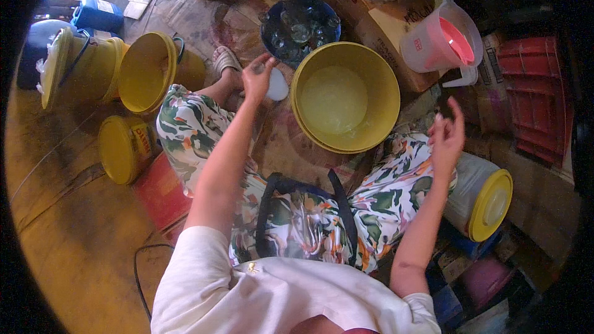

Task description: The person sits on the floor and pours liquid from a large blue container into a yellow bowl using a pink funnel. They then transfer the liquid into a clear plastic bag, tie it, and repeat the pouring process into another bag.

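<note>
A yellow plastic bucket [345, 141] stands in front of me, with cloudy, pale liquid [334, 99] in it. My left hand [258, 76] is raised to the left of its rim, apart from it, thumb spread from the slightly blurred fingers. Beside that hand shows a white rounded object [278, 85], partly hidden; I cannot tell whether they touch. Beyond the bucket, a dark blue basin [267, 37] holds several clear glass or plastic pieces. Over my right knee, my right hand [448, 141] is lifted with nothing in it, index finger extended and the others half curled.
Yellow buckets [146, 72] and a yellow tub [118, 148] stand at left, near a blue jerrycan [97, 15]. At right, a cardboard box [385, 51] bears a translucent jug [420, 44] with a pink vessel [457, 41] inside. A yellow-lidded container [492, 204] sits by my right knee.
</note>
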{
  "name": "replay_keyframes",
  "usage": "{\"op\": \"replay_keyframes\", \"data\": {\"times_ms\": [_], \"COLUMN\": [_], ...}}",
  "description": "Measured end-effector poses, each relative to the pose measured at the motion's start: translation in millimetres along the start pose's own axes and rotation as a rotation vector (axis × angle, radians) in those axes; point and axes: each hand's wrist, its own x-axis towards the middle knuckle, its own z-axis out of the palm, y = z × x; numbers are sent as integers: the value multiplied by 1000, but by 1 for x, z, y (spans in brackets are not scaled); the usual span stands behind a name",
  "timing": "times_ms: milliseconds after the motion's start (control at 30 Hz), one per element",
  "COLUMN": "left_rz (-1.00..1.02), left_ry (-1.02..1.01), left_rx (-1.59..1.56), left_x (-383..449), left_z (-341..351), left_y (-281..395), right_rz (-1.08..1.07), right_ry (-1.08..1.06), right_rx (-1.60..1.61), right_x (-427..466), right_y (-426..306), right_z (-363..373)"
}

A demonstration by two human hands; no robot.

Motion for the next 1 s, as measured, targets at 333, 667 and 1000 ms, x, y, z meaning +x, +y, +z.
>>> {"op": "replay_keyframes", "data": {"times_ms": [333, 667, 1000], "left_rz": [-53, -302, -525], "left_ry": [-43, -229, -363], "left_rx": [78, 149, -115], "left_x": [-67, -93, -89], "left_z": [20, 5, -4], "left_y": [-65, -71, -77], "right_rz": [133, -9, -25], "right_ry": [-106, -19, 25], "right_rx": [-9, -125, -58], "right_x": [-7, 0, 5], "right_y": [65, 73, 68], "right_z": [23, 25, 28]}}
